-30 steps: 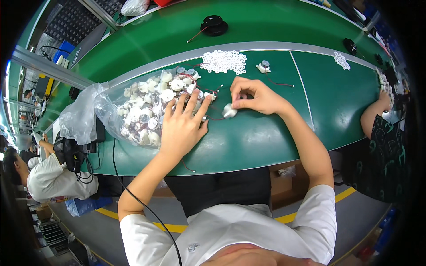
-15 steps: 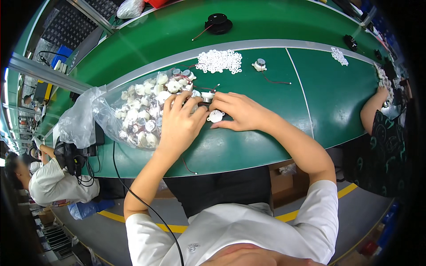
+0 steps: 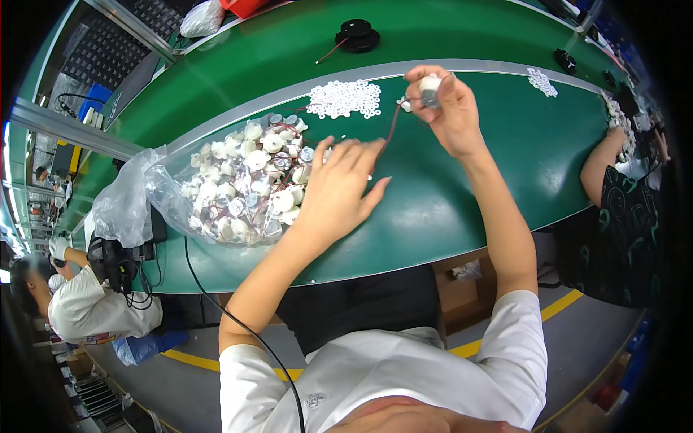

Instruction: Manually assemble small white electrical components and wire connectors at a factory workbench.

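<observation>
Raised over the far middle of the green table, my right hand (image 3: 456, 115) is closed around a small motor (image 3: 431, 90) with a white cap and grey metal body. Its dark red wire (image 3: 393, 126) hangs toward the fingertips of my left hand (image 3: 339, 189). That hand is palm down with the thumb apart, low over the table; what lies beneath its fingers is mostly hidden. Beside it, a clear plastic bag (image 3: 167, 189) spills many similar white-capped motors (image 3: 256, 160). Another motor (image 3: 405, 105) shows partly behind my right hand.
Small white rings (image 3: 345, 99) lie piled at the far edge. A round black part (image 3: 357, 36) with a wire rests on the green surface beyond. A black cable (image 3: 216, 303) crosses my left arm. At right, a co-worker's arm (image 3: 603, 157) reaches onto the table.
My right hand has lifted a motor up and away to the far right, trailing its wire. My left hand has shifted right, its fingers more stretched out.
</observation>
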The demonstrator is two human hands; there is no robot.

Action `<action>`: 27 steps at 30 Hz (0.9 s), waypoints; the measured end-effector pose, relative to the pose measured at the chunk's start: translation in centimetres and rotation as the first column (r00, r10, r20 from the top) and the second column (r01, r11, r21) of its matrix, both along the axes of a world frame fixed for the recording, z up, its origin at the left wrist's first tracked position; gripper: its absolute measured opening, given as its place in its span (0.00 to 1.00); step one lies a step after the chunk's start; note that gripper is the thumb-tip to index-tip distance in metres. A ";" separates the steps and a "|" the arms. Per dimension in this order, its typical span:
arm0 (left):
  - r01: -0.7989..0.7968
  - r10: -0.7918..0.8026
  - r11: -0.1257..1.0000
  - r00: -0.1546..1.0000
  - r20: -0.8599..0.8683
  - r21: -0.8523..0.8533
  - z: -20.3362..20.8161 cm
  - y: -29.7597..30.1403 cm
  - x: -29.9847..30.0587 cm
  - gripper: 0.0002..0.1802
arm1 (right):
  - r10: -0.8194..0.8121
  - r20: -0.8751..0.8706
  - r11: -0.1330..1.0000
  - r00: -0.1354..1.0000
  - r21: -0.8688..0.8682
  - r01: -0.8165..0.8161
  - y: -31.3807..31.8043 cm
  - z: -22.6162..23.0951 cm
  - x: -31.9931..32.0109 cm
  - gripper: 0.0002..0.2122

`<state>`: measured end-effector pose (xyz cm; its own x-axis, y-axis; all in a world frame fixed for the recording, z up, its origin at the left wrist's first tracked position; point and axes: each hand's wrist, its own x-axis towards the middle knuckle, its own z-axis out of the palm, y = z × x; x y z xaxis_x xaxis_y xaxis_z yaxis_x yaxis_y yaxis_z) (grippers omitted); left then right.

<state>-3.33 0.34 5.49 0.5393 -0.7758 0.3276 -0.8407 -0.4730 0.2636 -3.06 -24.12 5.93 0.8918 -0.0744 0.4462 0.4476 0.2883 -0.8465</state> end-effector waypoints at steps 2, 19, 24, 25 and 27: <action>0.126 -0.125 0.988 0.992 0.020 -0.092 -0.4 -1.7 -0.3 0.27 | 0.010 -0.010 1.000 1.000 -0.002 -0.010 -1.6 0.1 0.3 0.24; -0.136 0.118 0.973 0.988 -0.103 -0.185 -5.4 -4.0 2.7 0.43 | -0.176 -0.200 0.634 0.964 -0.772 -0.045 -0.7 -1.3 -0.5 0.18; -0.126 0.050 0.919 0.977 -0.207 -0.374 -5.4 -3.6 2.3 0.35 | -0.246 -0.278 0.647 0.928 -0.760 -0.056 -0.4 -1.6 -0.5 0.11; -0.140 0.038 0.911 0.965 -0.259 -0.387 -5.3 -3.6 2.2 0.35 | -0.251 -0.255 0.643 0.934 -0.765 -0.036 -0.6 -2.2 -0.5 0.11; -0.179 0.021 0.895 0.932 -0.363 -0.408 -5.1 -3.4 2.2 0.36 | -0.225 -0.222 0.632 0.949 -0.774 -0.031 -0.9 -3.1 -0.2 0.12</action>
<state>-1.11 -3.02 0.35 0.7448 -0.5374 0.3956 -0.6153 -0.3237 0.7188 -3.23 -24.99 2.85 0.9888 0.0830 0.1241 0.1493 -0.5459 -0.8245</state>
